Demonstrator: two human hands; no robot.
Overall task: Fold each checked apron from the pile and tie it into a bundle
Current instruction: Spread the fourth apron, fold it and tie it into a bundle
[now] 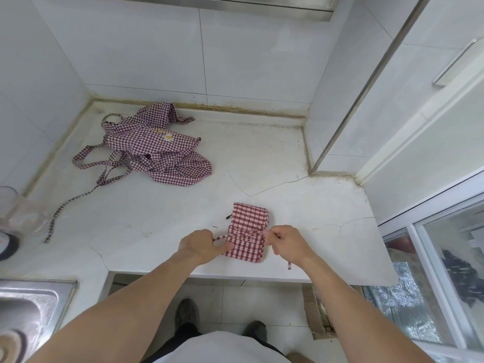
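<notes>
A folded red-and-white checked apron (248,230) lies as a compact rectangle near the front edge of the white worktop (301,200), with one of its own ties crossing it from side to side about the middle. The left hand (201,246) rests at the bundle's left edge, fingers curled round the tie end (219,238) that sticks out there, its fingertips touching the cloth. The right hand (286,242) sits at the right edge, thumb and fingers pinching the other end of the tie; a short tail of tie (289,265) hangs just below that wrist, at the worktop's front edge.

Well apart, toward the back left corner, a pile of unfolded checked aprons (154,150) in a darker maroon check lies crumpled, a daisy motif (168,137) showing on the top cloth. Their loose straps loop out to the left, and one long strap (70,205) trails forward across the worktop.

At the far left edge stands a clear glass jar (10,205); what it holds cannot be told. Below it, at the lower left, is the corner of a stainless steel sink (34,305), with a round object partly in view at the frame's corner. The worktop surface shows fine cracks (275,186). To the right are a white cabinet door (432,100) with a bar handle and a glazed sliding panel (445,271).
</notes>
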